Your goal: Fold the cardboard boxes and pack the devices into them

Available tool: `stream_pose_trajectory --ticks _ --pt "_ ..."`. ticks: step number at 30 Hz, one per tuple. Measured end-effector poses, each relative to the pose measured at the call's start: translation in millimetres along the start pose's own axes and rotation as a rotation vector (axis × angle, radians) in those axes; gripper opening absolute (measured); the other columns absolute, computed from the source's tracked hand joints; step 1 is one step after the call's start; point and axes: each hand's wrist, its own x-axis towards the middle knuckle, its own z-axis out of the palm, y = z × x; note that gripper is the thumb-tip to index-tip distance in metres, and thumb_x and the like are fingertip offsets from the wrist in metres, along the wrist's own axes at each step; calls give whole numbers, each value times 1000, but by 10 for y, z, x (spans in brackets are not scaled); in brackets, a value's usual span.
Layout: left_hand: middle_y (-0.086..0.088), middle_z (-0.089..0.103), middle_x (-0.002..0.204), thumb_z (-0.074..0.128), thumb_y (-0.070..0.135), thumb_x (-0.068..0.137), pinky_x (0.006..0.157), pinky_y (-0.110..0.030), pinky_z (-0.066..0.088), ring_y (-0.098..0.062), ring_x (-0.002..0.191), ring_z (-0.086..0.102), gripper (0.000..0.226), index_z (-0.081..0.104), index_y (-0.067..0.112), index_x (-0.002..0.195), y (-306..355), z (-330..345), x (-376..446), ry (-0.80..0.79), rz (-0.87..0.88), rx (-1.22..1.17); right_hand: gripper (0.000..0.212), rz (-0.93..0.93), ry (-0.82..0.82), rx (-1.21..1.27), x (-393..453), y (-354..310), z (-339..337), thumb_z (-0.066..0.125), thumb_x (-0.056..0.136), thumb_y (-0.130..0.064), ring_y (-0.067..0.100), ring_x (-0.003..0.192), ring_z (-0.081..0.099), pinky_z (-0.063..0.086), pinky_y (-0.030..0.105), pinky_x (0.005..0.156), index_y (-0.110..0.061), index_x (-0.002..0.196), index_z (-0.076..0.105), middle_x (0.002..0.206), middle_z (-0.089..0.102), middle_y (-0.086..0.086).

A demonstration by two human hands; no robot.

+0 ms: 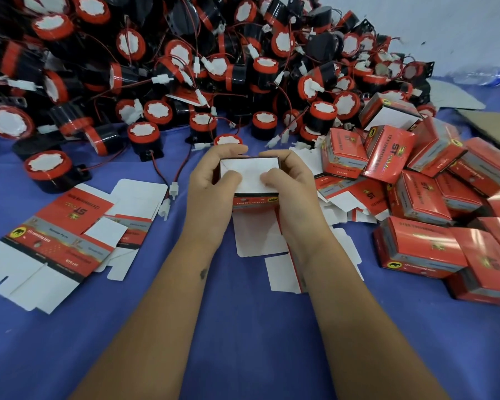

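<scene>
Head view of the packing bench. Both hands grasped a small red-and-black printed cardboard box point(250, 183) held above the blue cloth-covered table point(243, 327), near its centre. The left hand point(211, 183) curled round the box's left side, and the right hand point(289, 183) curled round its right side; both thumbs pressed on the white inner flaps of the box's upturned end, while the fingers wrapped over its far edge. Behind the hands lay a large heap of round black devices with red rims and white faces point(185, 59), trailing red and black wires with white connectors. To the left, flat unfolded red-and-white box blanks point(61, 241) lay on the cloth; further white blanks point(260, 243) lay directly beneath the wrists. To the right, a pile of closed glossy red boxes point(430, 203) rested on the table, several tilted against one another.
</scene>
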Motion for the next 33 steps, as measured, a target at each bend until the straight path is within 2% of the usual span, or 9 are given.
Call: stream_pose_trajectory --ticks 4,9,12,19,23,25,27,29,33 --pt "12 69 102 48 -11 83 67 -20 54 -4 90 66 50 67 30 104 -19 -10 21 32 0 19 29 -100 24 -129 -50 -11 16 57 75 -12 11 89 65 54 24 68 -33 93 66 98 68 -3" --pt "-6 63 132 44 30 85 102 -44 50 -24 120 59 45 60 20 126 -41 29 -9 45 -131 -52 28 -149 118 -343 -103 -33 48 50 83 -39 9 116 49 41 27 96 -38 108 63 113 54 -12" --pt "-9 53 142 39 53 88 113 -52 37 -27 134 48 57 52 24 135 -27 45 19 39 -44 61 27 -192 99 -273 -159 -102 61 48 87 -35 -1 108 52 38 11 90 -28 105 67 114 56 -3" --pt "-11 56 135 41 70 72 109 -51 41 -24 126 54 84 57 17 135 -32 -22 59 85 -110 66 19 -405 101 -266 -209 -224 89 50 86 -14 7 107 50 37 9 90 -13 96 65 115 51 20" --pt "-3 64 131 36 65 88 96 -34 52 -17 119 62 61 57 32 135 -11 -43 49 19 -139 -38 24 -397 97 -282 -230 -280 133 50 85 -15 12 112 50 41 15 90 -13 101 68 117 52 13" --pt "0 74 114 32 61 98 76 -23 57 -7 95 71 50 67 31 119 11 -60 62 65 -224 -48 32 -334 49 -305 -203 -325 119 47 87 -21 16 118 52 46 34 99 -16 108 71 121 55 4" --pt "3 76 82 45 59 92 47 -18 47 -7 60 67 42 73 28 88 76 -104 116 142 -339 -109 41 -250 -61 -306 -145 -379 106 43 90 -28 16 124 51 41 51 108 -21 124 65 130 58 -3" --pt "4 70 72 51 45 80 50 -21 41 -13 58 64 27 70 26 76 113 -179 199 205 -388 -314 43 -193 -153 -271 -58 -415 135 41 94 -35 12 132 46 37 54 112 -34 136 52 142 51 -8" --pt "-6 66 105 43 18 97 74 -33 52 -21 95 63 37 50 6 132 59 -302 250 372 -235 -703 41 -173 -61 -338 259 -320 260 48 103 -26 10 135 41 36 43 114 -33 143 42 147 42 -4"
